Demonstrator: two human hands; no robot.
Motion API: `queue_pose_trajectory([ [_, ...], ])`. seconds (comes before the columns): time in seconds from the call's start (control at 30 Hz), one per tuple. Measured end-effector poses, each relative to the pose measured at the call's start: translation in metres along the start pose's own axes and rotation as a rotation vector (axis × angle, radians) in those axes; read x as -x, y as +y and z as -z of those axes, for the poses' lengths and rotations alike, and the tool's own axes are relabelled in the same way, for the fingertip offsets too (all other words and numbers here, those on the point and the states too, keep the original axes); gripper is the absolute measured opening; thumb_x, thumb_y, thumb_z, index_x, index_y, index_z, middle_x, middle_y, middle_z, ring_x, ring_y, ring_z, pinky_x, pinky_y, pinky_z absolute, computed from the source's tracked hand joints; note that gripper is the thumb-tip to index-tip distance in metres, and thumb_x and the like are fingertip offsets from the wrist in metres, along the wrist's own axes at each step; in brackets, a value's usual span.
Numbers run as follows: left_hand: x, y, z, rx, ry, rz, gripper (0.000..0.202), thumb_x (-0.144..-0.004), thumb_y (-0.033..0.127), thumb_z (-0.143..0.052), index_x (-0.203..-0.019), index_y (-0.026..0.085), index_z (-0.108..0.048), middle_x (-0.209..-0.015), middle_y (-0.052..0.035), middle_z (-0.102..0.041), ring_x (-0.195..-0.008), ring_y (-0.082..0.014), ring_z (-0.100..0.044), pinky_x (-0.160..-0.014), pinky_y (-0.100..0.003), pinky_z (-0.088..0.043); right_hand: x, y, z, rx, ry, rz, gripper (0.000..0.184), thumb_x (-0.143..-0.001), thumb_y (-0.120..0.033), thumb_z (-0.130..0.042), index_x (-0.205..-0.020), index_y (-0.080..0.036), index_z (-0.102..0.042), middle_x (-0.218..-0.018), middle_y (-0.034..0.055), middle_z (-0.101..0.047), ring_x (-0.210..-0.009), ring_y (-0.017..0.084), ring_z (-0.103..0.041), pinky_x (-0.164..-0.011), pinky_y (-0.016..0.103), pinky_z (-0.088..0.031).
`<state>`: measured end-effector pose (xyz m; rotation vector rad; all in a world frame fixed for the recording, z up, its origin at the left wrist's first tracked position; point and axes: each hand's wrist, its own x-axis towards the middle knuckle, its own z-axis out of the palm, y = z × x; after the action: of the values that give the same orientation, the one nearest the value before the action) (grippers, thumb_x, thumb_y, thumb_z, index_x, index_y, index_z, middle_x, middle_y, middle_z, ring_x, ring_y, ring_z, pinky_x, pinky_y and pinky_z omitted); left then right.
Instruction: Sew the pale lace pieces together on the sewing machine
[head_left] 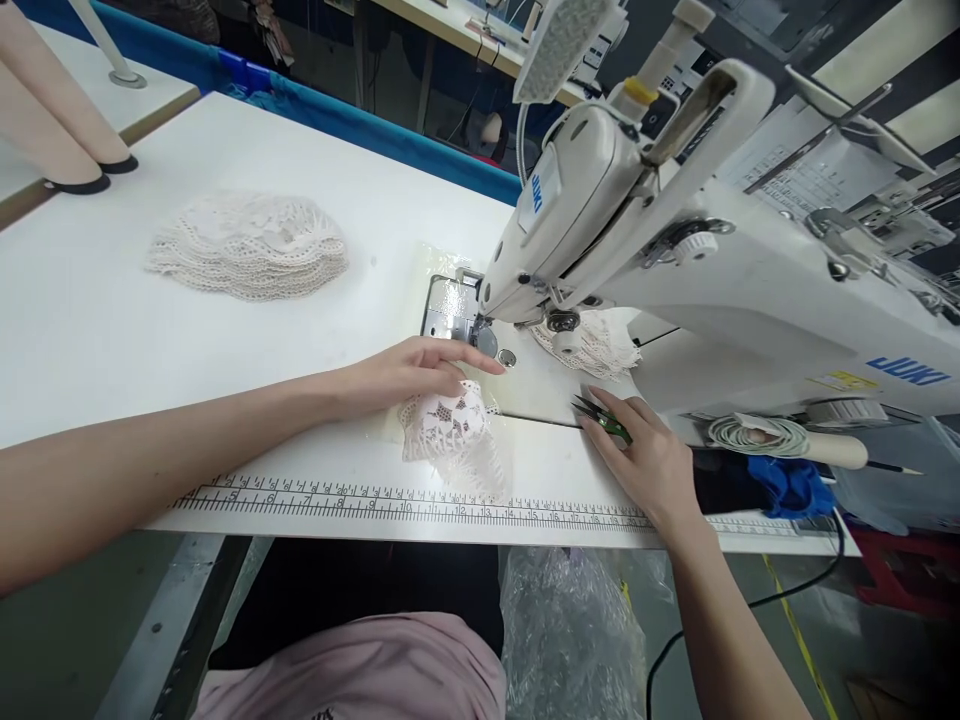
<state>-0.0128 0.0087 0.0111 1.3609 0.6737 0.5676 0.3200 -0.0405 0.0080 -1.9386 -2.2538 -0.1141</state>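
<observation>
My left hand (420, 372) reaches in from the left with its index finger stretched out just in front of the presser foot area. Its thumb and fingers lie at the upper edge of a white lace piece (454, 430), which hangs toward the table's front edge. Whether the fingers press on the lace cannot be seen clearly. My right hand (645, 460) is closed around green-handled thread snips (606, 420), their dark blades pointing left. Above both hands stands the white sewing machine (577, 190), its metal needle plate (448, 305) beyond my left hand.
A stack of lace pieces (251, 248) lies on the white table at the left. More lace (589, 345) sits under the machine arm. A ruler strip (405, 505) runs along the front edge. Coiled pale cord (757, 437) and blue cloth (791, 487) lie at the right.
</observation>
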Motion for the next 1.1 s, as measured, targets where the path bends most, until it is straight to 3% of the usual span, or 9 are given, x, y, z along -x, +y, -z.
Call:
queue_pose_trajectory([
  [0.27, -0.002, -0.003, 0.001, 0.043, -0.005, -0.005, 0.033, -0.09, 0.019, -0.055, -0.119, 0.027, -0.067, -0.117, -0.0027, -0.063, -0.071, -0.0066, -0.049, -0.07, -0.022, -0.042, 0.004, 0.001, -0.006, 0.036, 0.02, -0.028, 0.043, -0.097, -0.051, -0.041, -0.127, -0.028, -0.063, -0.101, 0.0041, -0.066, -0.059, 0.011, -0.054, -0.049, 0.024, -0.033],
  [0.43, -0.002, -0.002, 0.001, 0.058, -0.002, 0.002, 0.033, -0.089, 0.018, -0.055, -0.119, 0.026, -0.067, -0.117, -0.0041, -0.063, -0.071, -0.0079, -0.05, -0.067, -0.022, -0.044, 0.005, 0.0, -0.008, 0.04, 0.048, -0.04, 0.043, -0.097, -0.048, -0.042, -0.127, -0.026, -0.063, -0.1, 0.0051, -0.066, -0.062, 0.012, -0.056, -0.05, 0.025, -0.034],
  [0.67, -0.002, -0.002, 0.0, 0.053, -0.013, 0.012, 0.033, -0.09, 0.019, -0.054, -0.12, 0.026, -0.066, -0.1, -0.0021, -0.065, -0.068, -0.0082, -0.05, -0.065, -0.022, -0.042, 0.007, -0.002, -0.01, 0.043, 0.079, -0.037, 0.043, -0.098, -0.047, -0.041, -0.127, -0.025, -0.064, -0.097, 0.0053, -0.065, -0.062, 0.012, -0.056, -0.048, 0.024, -0.033],
  [0.97, -0.001, -0.002, 0.001, 0.015, -0.008, -0.003, 0.033, -0.09, 0.018, -0.053, -0.119, 0.027, -0.066, -0.103, -0.0025, -0.064, -0.075, -0.0089, -0.051, -0.069, -0.022, -0.042, 0.008, -0.001, -0.012, 0.056, 0.134, 0.0, 0.042, -0.098, -0.045, -0.042, -0.127, -0.023, -0.064, -0.094, 0.0057, -0.066, -0.058, 0.011, -0.053, -0.047, 0.023, -0.033],
  [1.1, -0.001, -0.004, -0.001, -0.027, 0.009, -0.037, 0.033, -0.089, 0.021, -0.055, -0.121, 0.025, -0.066, -0.101, -0.0035, -0.065, -0.066, -0.0079, -0.046, -0.065, -0.024, -0.042, 0.008, -0.003, -0.013, 0.05, 0.144, -0.001, 0.043, -0.098, -0.045, -0.042, -0.126, -0.022, -0.065, -0.094, 0.006, -0.066, -0.056, 0.011, -0.051, -0.047, 0.023, -0.034],
])
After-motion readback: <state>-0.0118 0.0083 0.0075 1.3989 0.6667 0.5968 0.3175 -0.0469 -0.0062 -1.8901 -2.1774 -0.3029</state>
